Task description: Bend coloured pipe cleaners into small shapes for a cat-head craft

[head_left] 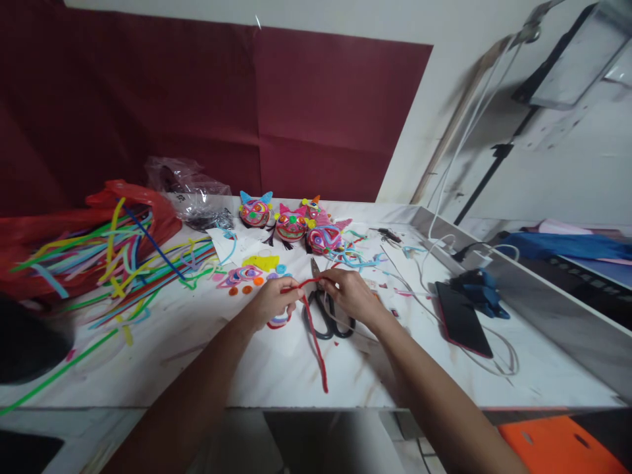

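A red pipe cleaner (316,342) is pinched between both hands, one length stretched across and the other hanging toward the table's front. My left hand (276,299) grips it near the bend, fingers closed. My right hand (348,293) pinches the end of the stretched part. Below my right hand lie scissors with black handles (323,326), their blades pointing away. Partly hidden by my left hand is a small coiled piece (280,322) in red, white and blue. Orange discs (245,289) and a pink-purple coiled shape (240,276) rest just beyond my left hand.
Several colourful animal-face ornaments (290,225) stand at the back. Loose pipe cleaners (123,243) spill from a red plastic bag (168,214) at left. A phone (463,319) and white cables (511,359) lie at right, beside a raised edge (533,283). A dark container (29,342) is far left.
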Demonstrator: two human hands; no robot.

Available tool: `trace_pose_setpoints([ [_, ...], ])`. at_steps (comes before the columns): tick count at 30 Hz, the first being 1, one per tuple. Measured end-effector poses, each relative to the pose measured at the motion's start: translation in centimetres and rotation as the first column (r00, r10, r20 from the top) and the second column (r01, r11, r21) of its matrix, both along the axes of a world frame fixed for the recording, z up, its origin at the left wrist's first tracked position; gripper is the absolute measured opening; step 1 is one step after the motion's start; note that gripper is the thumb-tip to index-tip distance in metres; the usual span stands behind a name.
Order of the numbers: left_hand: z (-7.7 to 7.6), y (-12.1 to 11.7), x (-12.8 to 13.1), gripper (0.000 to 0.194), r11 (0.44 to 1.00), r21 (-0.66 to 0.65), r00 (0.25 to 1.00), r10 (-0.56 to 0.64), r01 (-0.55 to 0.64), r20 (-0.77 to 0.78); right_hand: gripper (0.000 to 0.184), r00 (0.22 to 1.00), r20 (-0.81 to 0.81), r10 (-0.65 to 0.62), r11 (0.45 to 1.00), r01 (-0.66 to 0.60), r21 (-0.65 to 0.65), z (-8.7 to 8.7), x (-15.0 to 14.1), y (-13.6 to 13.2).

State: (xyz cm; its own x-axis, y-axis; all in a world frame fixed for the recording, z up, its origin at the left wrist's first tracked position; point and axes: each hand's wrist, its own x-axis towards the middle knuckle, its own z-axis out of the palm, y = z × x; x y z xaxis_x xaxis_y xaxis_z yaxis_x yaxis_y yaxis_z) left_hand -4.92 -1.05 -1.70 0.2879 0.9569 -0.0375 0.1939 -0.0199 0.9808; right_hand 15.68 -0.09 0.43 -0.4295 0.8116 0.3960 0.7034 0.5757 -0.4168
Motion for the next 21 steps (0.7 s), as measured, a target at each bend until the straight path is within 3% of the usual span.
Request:
trace_pose_setpoints([
  [3, -0.1, 0.1, 0.1, 0.027, 0.999, 0.023, 0.999, 0.047, -0.047, 0.008, 0.020, 0.999, -0.010, -0.035, 0.999, 0.035, 0.039, -0.1, 0.2, 0.2],
  [7, -0.2, 0.2, 0.1, 0.026, 0.998, 0.019, 0.998, 0.055, -0.054, -0.022, 0.015, 0.968, -0.236, -0.084, 0.996, 0.071, -0.061, -0.4, 0.6, 0.8],
  [10, -0.2, 0.2, 0.0, 0.024, 0.997, 0.011, 0.997, 0.073, -0.072, -0.016, 0.002, 0.858, -0.489, -0.157, 0.964, 0.025, -0.265, -0.5, 0.7, 1.1],
  [13, -0.1, 0.3, -0.1, 0.025, 0.996, 0.005, 0.996, 0.088, -0.088, 0.004, 0.014, 0.722, -0.653, -0.229, 0.905, -0.089, -0.415, -0.3, 0.8, 1.3],
  [21, 0.3, 0.2, -0.1, 0.032, 0.996, -0.071, 0.994, 0.069, -0.062, 0.089, 0.028, 0.501, -0.803, -0.321, 0.886, -0.141, -0.442, -0.5, 0.6, 1.7],
])
